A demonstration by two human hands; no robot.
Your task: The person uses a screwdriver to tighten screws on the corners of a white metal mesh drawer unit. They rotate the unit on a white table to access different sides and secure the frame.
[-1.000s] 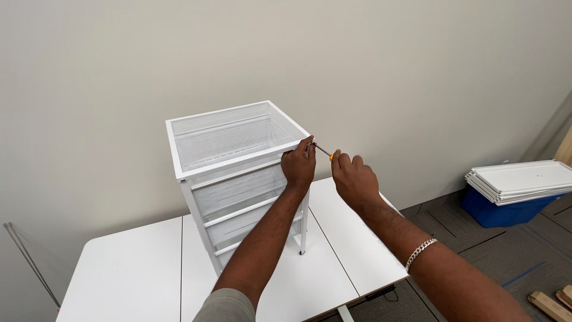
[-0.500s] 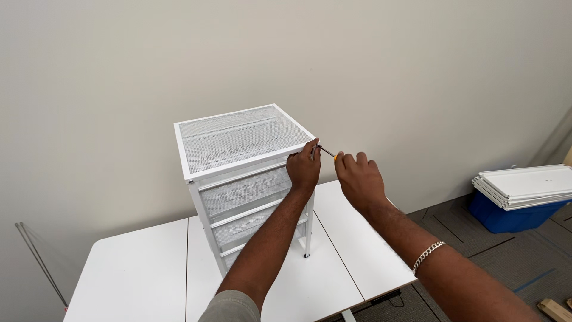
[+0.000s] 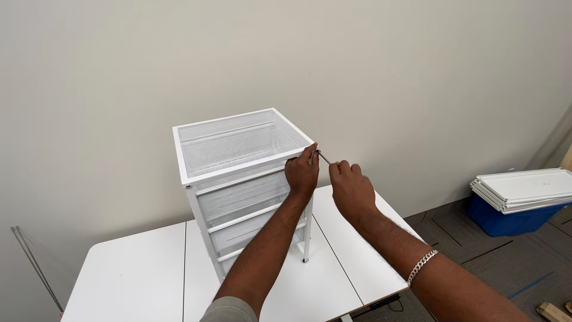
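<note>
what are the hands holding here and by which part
The right hand grips the near end of a thin metal tool; the left hand pinches its tip against the white mesh drawer unit's top corner.

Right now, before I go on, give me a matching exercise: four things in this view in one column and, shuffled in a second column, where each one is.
Things:
1. white mesh drawer unit
2. thin metal screwdriver shaft
3. blue plastic bin
4. silver chain bracelet

Places:
A. on the floor at the right, under a stack of white panels
B. on the wrist of the right hand
C. standing on the white table
D. at the unit's top right corner, between the left hand and the right hand

Pairs: 1-C, 2-D, 3-A, 4-B
</note>
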